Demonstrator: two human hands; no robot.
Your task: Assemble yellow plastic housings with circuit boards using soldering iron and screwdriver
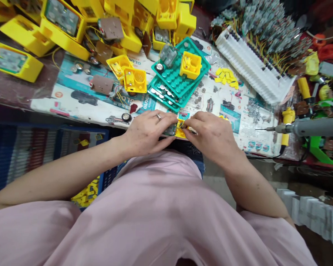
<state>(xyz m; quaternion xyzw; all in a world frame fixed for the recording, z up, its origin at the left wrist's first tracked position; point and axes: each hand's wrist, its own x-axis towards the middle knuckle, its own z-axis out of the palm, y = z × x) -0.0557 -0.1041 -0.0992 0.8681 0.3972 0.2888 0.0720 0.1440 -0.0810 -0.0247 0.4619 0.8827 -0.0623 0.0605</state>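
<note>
My left hand, with a ring on one finger, grips a small yellow plastic housing at the table's front edge. Part of a circuit board shows under its fingers. From the other side, my right hand pinches at the same housing, thumb and fingertips close together over its opening. Whatever small part lies between those fingertips is too hidden to make out. Just beyond the hands lie stacked green trays, with an open yellow housing on top and silver discs in the lower tray.
Yellow housings pile up at the back left. A white rack of wired boards stands at the back right, near small yellow pieces. An electric screwdriver points in from the right. Blue crates sit below the table's left side.
</note>
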